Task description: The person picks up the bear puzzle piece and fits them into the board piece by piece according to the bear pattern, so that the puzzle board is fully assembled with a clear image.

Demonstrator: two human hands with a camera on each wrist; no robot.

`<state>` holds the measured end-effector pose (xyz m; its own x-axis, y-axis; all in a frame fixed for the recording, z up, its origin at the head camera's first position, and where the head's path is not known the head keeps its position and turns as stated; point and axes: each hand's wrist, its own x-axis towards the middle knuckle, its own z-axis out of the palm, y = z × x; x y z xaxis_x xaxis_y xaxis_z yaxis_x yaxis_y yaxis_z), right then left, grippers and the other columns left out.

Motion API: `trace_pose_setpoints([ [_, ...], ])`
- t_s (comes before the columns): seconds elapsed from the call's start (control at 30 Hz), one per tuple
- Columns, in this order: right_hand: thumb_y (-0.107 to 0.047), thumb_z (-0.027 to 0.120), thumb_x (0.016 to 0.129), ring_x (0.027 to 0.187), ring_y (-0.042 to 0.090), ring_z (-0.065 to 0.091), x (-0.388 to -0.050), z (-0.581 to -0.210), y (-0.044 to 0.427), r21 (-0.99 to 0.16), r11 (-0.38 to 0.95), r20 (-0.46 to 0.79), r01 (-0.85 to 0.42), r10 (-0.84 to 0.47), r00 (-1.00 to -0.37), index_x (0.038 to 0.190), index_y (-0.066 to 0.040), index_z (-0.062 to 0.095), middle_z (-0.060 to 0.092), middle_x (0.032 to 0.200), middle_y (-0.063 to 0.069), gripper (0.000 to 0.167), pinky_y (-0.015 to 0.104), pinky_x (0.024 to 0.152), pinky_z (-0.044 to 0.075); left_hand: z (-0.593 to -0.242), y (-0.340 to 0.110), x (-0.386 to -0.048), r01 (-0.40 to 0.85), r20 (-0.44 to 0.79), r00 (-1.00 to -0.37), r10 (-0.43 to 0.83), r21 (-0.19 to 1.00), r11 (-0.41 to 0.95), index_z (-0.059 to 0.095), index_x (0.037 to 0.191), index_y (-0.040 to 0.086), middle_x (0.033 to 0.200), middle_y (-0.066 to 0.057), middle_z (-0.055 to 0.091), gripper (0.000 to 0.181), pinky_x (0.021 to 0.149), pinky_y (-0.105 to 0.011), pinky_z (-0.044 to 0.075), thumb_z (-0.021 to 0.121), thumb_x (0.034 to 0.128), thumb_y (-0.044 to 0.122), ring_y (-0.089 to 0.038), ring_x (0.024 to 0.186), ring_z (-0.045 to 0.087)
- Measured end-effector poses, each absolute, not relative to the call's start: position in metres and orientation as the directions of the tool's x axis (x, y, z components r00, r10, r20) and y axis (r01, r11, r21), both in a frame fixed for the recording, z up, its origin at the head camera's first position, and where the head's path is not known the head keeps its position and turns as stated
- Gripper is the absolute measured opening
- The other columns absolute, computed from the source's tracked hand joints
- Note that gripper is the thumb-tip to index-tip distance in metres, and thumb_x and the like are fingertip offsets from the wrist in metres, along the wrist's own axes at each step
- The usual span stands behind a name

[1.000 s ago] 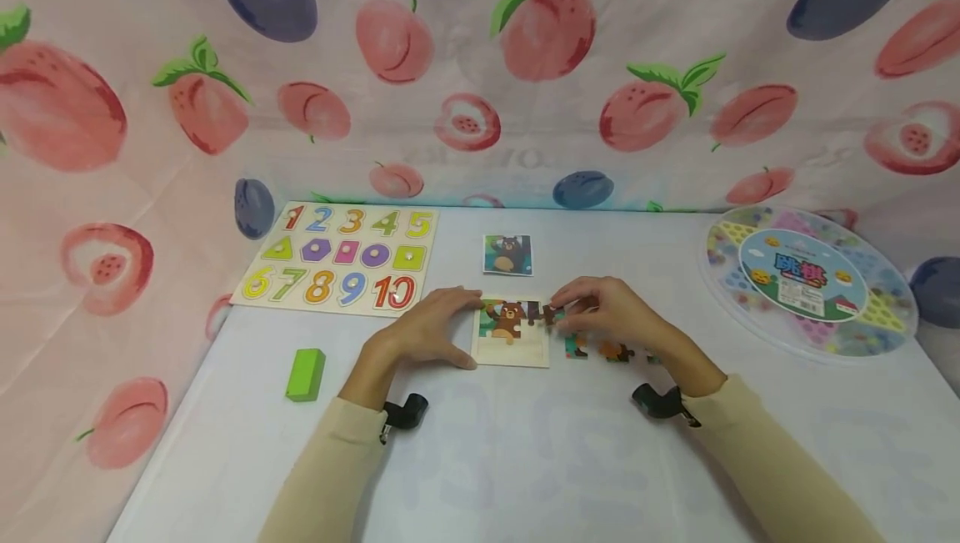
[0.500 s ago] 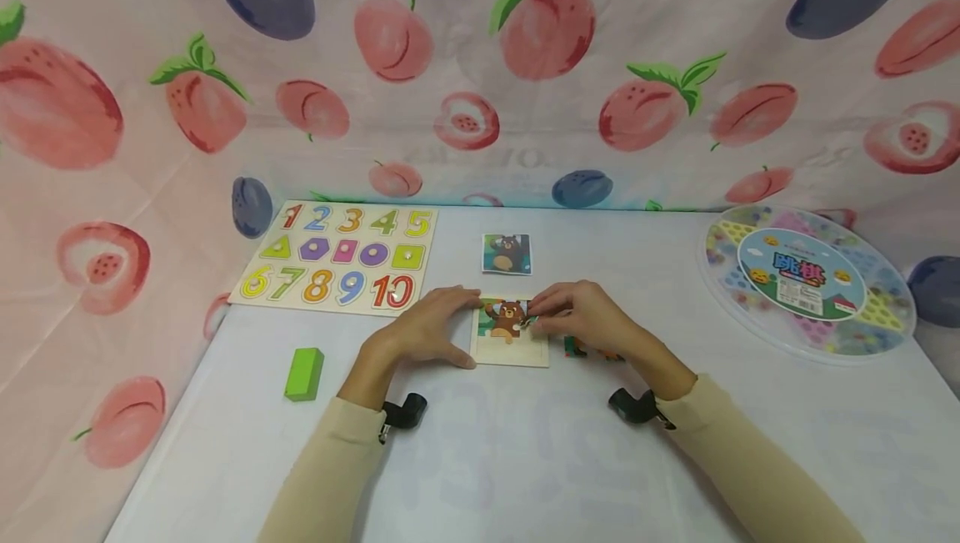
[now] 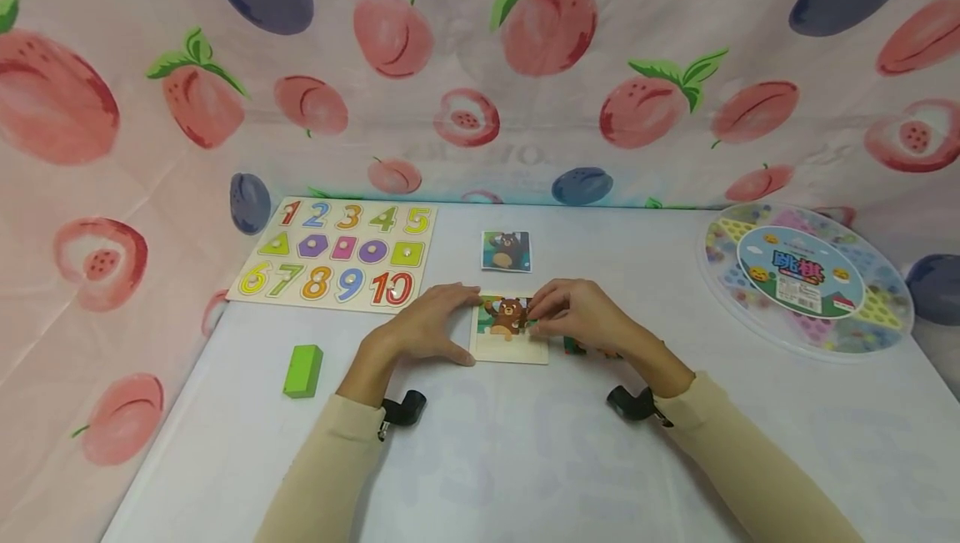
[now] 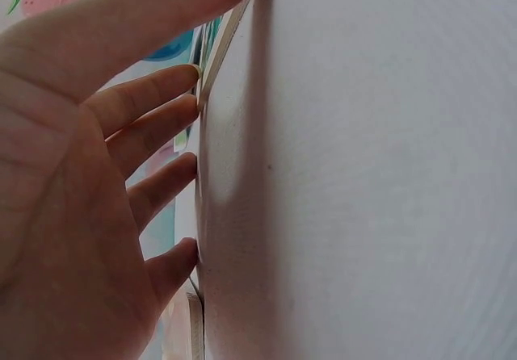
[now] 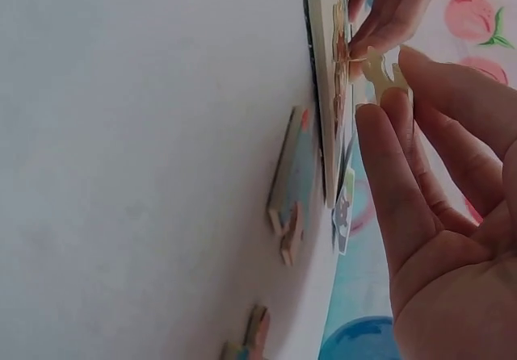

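Note:
A small wooden jigsaw tray [image 3: 510, 351] lies mid-table, with bear-picture pieces [image 3: 506, 315] set in its upper part and bare wood along the bottom. My left hand [image 3: 423, 322] rests at the tray's left side, thumb near the lower corner and straight fingers by the upper one. Over the tray's right part, my right hand [image 3: 585, 309] pinches a jigsaw piece [image 5: 376, 73] between thumb and fingertips; the right wrist view shows its pale wooden side. Loose jigsaw pieces [image 3: 574, 346] lie right of the tray, partly hidden beneath the right hand.
A bear picture card [image 3: 506, 251] lies behind the tray. A number-and-shape peg board [image 3: 333, 255] sits at the back left, and a green block [image 3: 303, 371] in front of it. A round Chinese checkers set [image 3: 806, 280] is at the right. Fruit-print cloth [image 3: 465, 51] hangs behind.
My right hand has moved left, bringing the jigsaw piece from the tray's right edge to over its upper right part. The left hand has stayed at the tray's side.

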<state>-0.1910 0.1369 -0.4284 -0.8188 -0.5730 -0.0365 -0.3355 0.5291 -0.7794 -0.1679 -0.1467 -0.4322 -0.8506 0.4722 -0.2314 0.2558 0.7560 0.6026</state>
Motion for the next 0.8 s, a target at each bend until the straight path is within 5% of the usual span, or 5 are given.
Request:
trace_pose_setpoints([
  [0.37, -0.018, 0.083, 0.084, 0.102, 0.02, 0.071, -0.193, -0.433, 0.135, -0.721, 0.601, -0.079, -0.345, -0.566, -0.821, 0.099, -0.012, 0.082, 0.077, 0.111, 0.006, 0.016, 0.024, 0.079, 0.058, -0.43, -0.146, -0.167, 0.267, -0.228, -0.848, 0.479, 0.596, 0.757, 0.052, 0.149, 0.018, 0.165, 0.001, 0.04, 0.088, 0.132, -0.049, 0.023, 0.092, 0.0722, 0.032, -0.027, 0.16, 0.023],
  [0.8, -0.02, 0.087, 0.08, 0.081, 0.013, 0.064, -0.196, -0.426, 0.125, -0.644, 0.696, -0.145, -0.317, -0.519, -0.843, 0.091, -0.011, 0.082, 0.079, 0.091, 0.005, 0.015, 0.024, 0.068, 0.052, -0.429, -0.145, -0.167, 0.27, -0.227, -0.847, 0.481, 0.596, 0.756, 0.052, 0.148, 0.018, 0.165, 0.001, 0.04, 0.087, 0.131, -0.05, 0.024, 0.092, 0.0725, 0.031, -0.028, 0.16, 0.023],
])
